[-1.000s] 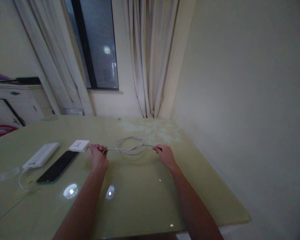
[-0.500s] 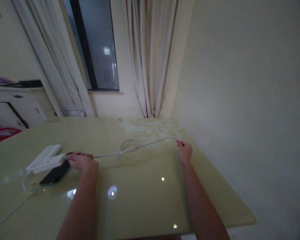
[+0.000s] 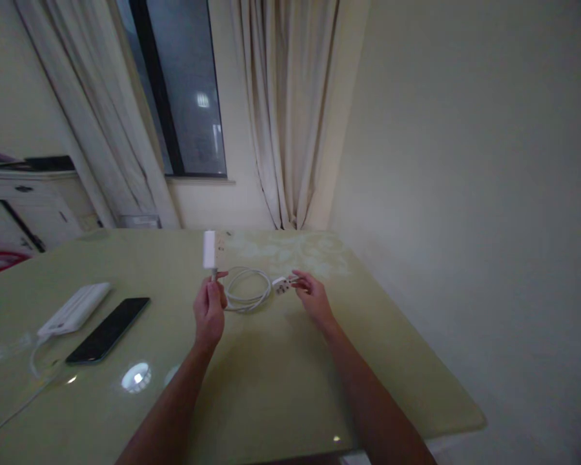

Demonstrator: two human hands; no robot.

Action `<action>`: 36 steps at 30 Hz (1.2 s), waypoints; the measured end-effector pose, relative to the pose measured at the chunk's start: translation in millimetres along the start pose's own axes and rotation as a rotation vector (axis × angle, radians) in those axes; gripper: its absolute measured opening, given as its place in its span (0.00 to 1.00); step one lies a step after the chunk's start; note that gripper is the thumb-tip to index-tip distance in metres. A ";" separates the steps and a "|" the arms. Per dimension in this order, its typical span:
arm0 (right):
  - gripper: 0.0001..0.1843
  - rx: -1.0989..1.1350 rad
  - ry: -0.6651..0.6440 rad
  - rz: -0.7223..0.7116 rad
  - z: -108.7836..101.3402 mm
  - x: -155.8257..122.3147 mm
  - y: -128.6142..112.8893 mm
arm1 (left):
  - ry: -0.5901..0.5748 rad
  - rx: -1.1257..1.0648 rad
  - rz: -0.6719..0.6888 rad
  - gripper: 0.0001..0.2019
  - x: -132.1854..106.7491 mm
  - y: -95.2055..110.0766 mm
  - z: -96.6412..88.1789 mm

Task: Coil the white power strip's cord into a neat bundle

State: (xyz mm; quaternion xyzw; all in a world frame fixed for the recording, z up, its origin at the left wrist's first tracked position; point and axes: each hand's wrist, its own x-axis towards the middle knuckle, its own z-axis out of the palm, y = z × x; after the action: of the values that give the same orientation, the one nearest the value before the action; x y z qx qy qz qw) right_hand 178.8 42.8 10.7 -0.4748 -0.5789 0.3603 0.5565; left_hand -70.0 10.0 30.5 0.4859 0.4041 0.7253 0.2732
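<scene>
My left hand [image 3: 209, 311] is closed around the white cable just below a small white socket block [image 3: 210, 249], which stands upright above my fingers. My right hand [image 3: 311, 296] pinches the white plug [image 3: 281, 284] at the other end of the same cable. Between the two hands the white cable [image 3: 244, 292] lies in a loose coil on the pale green glass table [image 3: 271, 381].
A white power bank [image 3: 73, 310] with its own thin cord and a black phone [image 3: 108, 330] lie on the table's left part. Curtains and a dark window stand behind the table. A plain wall runs along the right side, and a white cabinet is at far left.
Both hands have come back together from being spread apart. The left hand has lifted the socket block off the table and stood it upright; the stretched cable has gathered into a coil.
</scene>
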 end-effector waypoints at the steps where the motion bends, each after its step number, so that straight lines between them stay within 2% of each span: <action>1: 0.19 -0.152 0.020 -0.038 4.0 -3.3 -0.8 | -0.067 0.054 0.057 0.21 -2.0 -2.0 -0.7; 4: 0.11 -0.641 0.074 -0.120 8.6 -11.7 -5.4 | -0.216 0.270 0.210 0.20 -9.8 -7.7 -1.0; 6: 0.10 -0.872 0.084 -0.205 5.5 -14.4 -11.3 | -0.315 0.395 0.336 0.18 -16.6 -9.6 1.5; 8: 0.09 -0.989 0.102 -0.285 0.0 -14.9 -17.9 | -0.393 0.454 0.446 0.16 -23.5 -10.1 5.8; 11: 0.05 -1.001 0.094 -0.343 -2.3 -15.6 -23.4 | -0.413 0.463 0.553 0.14 -32.1 -10.8 12.4; 14: 0.09 -0.800 -0.060 -0.325 11.6 -21.0 -20.5 | -0.421 0.450 0.588 0.13 -38.3 -13.5 17.6; 16: 0.13 -0.515 -0.133 -0.243 26.8 -26.4 -16.4 | -0.468 0.438 0.590 0.12 -41.8 -15.5 20.4; 19: 0.14 -0.013 -0.140 -0.110 45.2 -33.1 -12.6 | -0.560 0.437 0.552 0.11 -45.6 -16.6 23.5; 21: 0.12 0.214 -0.152 -0.049 49.4 -35.8 -12.1 | -0.577 0.457 0.475 0.12 -45.9 -15.9 24.3; 22: 0.14 0.287 -0.168 -0.016 49.3 -36.9 -12.0 | -0.571 0.470 0.427 0.13 -45.3 -15.4 24.3; 24: 0.25 0.395 -0.231 0.062 47.1 -39.3 -11.3 | -0.565 0.494 0.330 0.17 -42.3 -14.7 24.0; 26: 0.31 0.494 -0.300 0.135 45.2 -42.1 -9.0 | -0.583 0.501 0.242 0.21 -38.3 -14.9 23.7; 29: 0.33 0.607 -0.358 0.173 45.8 -45.6 -4.2 | -0.603 0.458 0.122 0.21 -33.2 -16.1 24.7; 33: 0.33 0.659 -0.333 0.177 46.7 -45.3 -2.6 | -0.634 0.309 -0.036 0.19 -32.0 -16.5 28.2; 36: 0.34 0.704 -0.376 0.181 44.8 -43.1 -7.0 | -0.600 0.195 -0.126 0.19 -32.9 -15.6 31.4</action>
State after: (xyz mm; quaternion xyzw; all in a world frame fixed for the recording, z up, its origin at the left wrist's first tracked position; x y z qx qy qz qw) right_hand 130.5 4.8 -1.2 -0.2301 -0.4675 0.6646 0.5355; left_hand -28.4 2.3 7.6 0.6759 0.4023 0.4891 0.3769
